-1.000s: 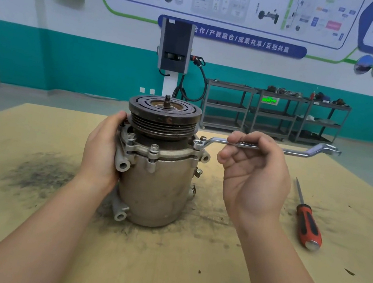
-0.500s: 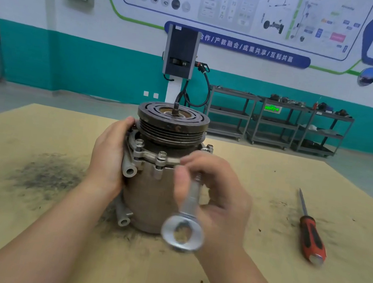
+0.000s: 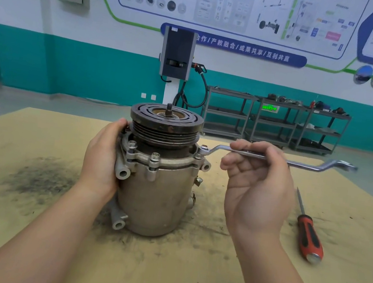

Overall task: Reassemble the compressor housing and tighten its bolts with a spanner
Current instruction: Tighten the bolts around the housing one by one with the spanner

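The compressor [image 3: 159,181] is stood upright mid-table [image 3: 20,225], steadied by the left hand [image 3: 102,159] – flat fingers pressed to its side. The spanner [image 3: 263,156] is gripped by the right hand [image 3: 258,189], its ring seated on a flange bolt [image 3: 204,148]. A screwdriver [image 3: 308,230] lies well right. Beyond, a banner [image 3: 234,46] – "合作/产教融合/成果共享/互利共赢".

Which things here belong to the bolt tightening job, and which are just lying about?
In the job:
compressor, steadied by the left hand
spanner, held by the right hand, its ring end on a flange bolt

Lying about:
red-handled screwdriver on the table
shelving carts behind
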